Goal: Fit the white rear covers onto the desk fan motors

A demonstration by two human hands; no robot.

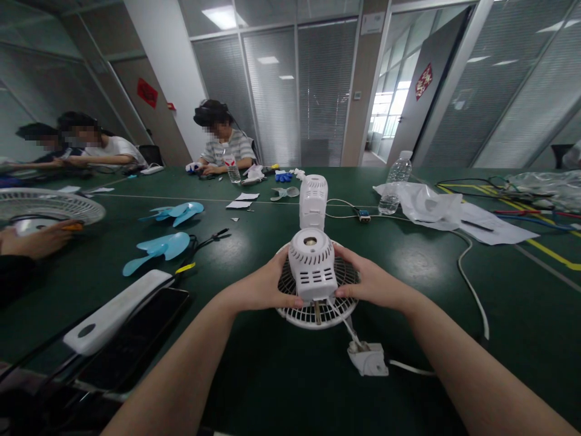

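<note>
A white fan motor housing [313, 260] with vent slots and a round hole on top sits over a round white fan grille [302, 316]. My left hand [267, 284] grips its left side, thumb at the lower edge. On the opposite side my right hand [370, 280] holds it the same way; the fingers behind are partly hidden. From the housing a white cable runs down to a small white plastic part [368, 358] on the table. Just beyond stands a second white slotted housing [313, 203].
Blue fan blades [163, 248], a white power strip [118, 312] and a black phone [134, 339] lie left. A water bottle [396, 181], plastic bag [429, 203] and paper [497, 225] are at right. A co-worker's hand [40, 237] holds another grille; other people sit farther back.
</note>
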